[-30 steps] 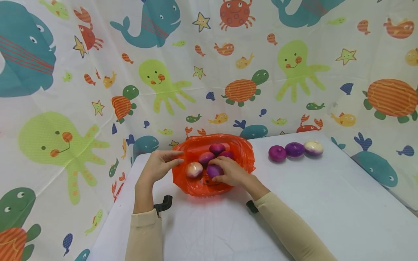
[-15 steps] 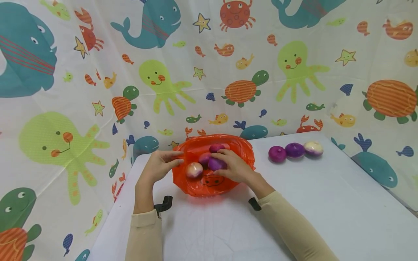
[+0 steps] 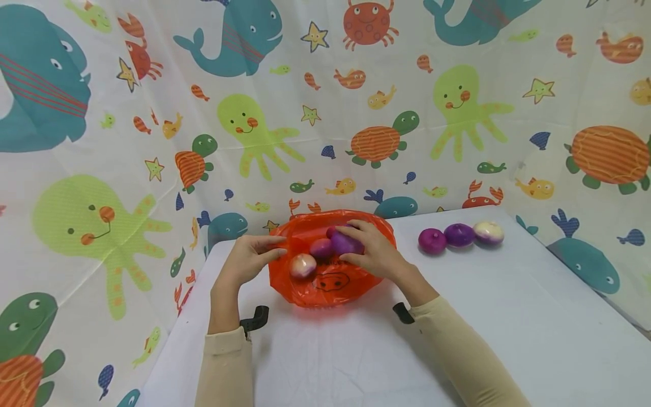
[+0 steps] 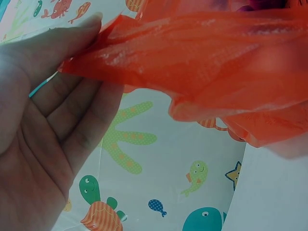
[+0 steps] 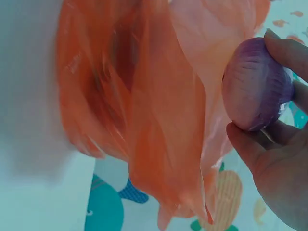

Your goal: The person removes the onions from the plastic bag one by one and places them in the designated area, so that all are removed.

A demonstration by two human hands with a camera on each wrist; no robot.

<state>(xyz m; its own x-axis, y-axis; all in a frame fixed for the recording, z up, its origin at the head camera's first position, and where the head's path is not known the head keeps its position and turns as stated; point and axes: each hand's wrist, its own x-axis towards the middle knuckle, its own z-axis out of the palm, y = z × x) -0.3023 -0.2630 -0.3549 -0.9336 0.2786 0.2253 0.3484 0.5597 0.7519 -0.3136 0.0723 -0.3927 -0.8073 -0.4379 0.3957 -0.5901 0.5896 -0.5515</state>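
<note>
A red plastic bag lies open on the table, wide mouth up. My left hand pinches the bag's left edge between thumb and fingers, as the left wrist view shows at the bag's corner. Over the bag's right part my right hand holds a purple onion, thumb on one side and fingers on the other. In the right wrist view this onion is clear of the bag's film. Inside the bag sit a white-and-purple onion and a reddish onion; another behind is mostly hidden.
To the right on the white table stand a magenta onion, a purple onion and a whitish onion in a row. A printed sea-animal curtain hangs behind and at the sides.
My right hand has raised the purple onion up and to the right from among the others, uncovering the printed face on the bag. My left hand stays at the bag's edge.
</note>
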